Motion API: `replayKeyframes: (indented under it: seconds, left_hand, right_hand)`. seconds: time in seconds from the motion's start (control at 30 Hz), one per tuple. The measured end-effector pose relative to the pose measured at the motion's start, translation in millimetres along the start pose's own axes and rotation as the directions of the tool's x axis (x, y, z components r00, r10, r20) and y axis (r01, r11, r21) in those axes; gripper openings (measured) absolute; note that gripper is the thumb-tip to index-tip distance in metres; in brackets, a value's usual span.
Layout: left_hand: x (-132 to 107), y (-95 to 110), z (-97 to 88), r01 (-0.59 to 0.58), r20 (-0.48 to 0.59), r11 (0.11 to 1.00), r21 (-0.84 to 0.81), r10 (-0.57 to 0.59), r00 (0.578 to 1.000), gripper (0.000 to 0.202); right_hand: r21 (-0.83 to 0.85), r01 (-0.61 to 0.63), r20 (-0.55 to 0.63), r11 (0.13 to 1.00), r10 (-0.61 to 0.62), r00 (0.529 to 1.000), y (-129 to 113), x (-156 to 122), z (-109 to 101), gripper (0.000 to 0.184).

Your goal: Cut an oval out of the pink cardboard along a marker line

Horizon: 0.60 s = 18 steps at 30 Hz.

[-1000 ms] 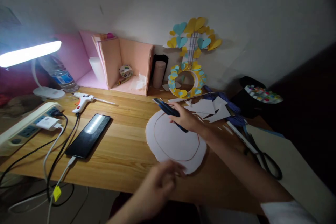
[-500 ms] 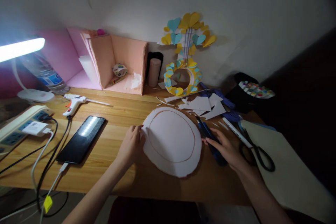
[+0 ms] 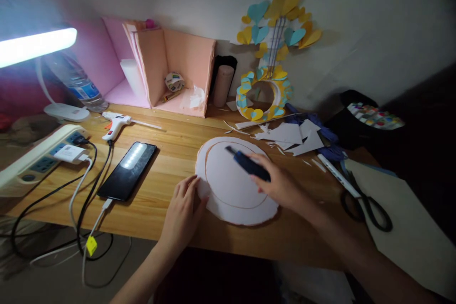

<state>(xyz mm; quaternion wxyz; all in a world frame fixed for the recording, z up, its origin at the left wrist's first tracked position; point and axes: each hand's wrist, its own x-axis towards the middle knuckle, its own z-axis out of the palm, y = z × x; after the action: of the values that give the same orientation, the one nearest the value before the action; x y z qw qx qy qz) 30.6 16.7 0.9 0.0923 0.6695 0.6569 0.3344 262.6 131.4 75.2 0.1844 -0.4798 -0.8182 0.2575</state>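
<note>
A round white board (image 3: 228, 190) with a rough-cut edge and a brown ring drawn inside it lies flat on the wooden table (image 3: 171, 152). At its left edge my left hand (image 3: 184, 209) is closed, the thumb over the board and the fingers bent at the rim. My right hand (image 3: 276, 184) holds a dark blue utility knife (image 3: 252, 165) above the board. The knife's tip points to the upper left, over the inside of the drawn ring; whether it touches the board I cannot tell.
White scraps (image 3: 290, 134) lie behind the board. Scissors (image 3: 375, 213) and a white pen-like stick (image 3: 338, 175) rest at right. Left are a phone (image 3: 128, 171), glue gun (image 3: 116, 123) and power strip (image 3: 42, 161). A paper-heart guitar (image 3: 265, 73) leans on the wall.
My right hand has picked up the utility knife from beside the board and brought it left over the board. My left hand has shifted slightly along the board's left edge. The view has shifted.
</note>
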Motion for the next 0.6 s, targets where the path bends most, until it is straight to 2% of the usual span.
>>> replayKeyframes:
  seconds: [0.07, 0.13, 0.27, 0.6]
  left_hand:
    - [2, -3, 4.0, -0.044, 0.009, 0.999, -0.001, 0.044, 0.999, 0.041]
    - [2, -5, 6.7, -0.054, 0.015, 0.999, -0.001, 0.054, 0.998, 0.042]
    - [0, -7, 7.4, -0.071, 0.025, 0.997, 0.015, 0.070, 0.997, 0.044]
    - [-1, -6, 7.9, -0.101, 0.022, 0.993, 0.064, 0.100, 0.995, 0.045]
  right_hand:
    - [0.026, 0.005, 0.145, 1.000, -0.008, 0.989, -23, -15, 11, 0.051]
    - [0.027, 0.001, 0.207, 1.000, -0.006, 0.978, -35, -27, 20, 0.053]
    - [0.013, -0.013, 0.242, 1.000, 0.010, 0.970, -43, -37, 31, 0.053]
    - [-0.041, -0.047, 0.293, 0.998, 0.057, 0.955, -47, -41, 32, 0.056]
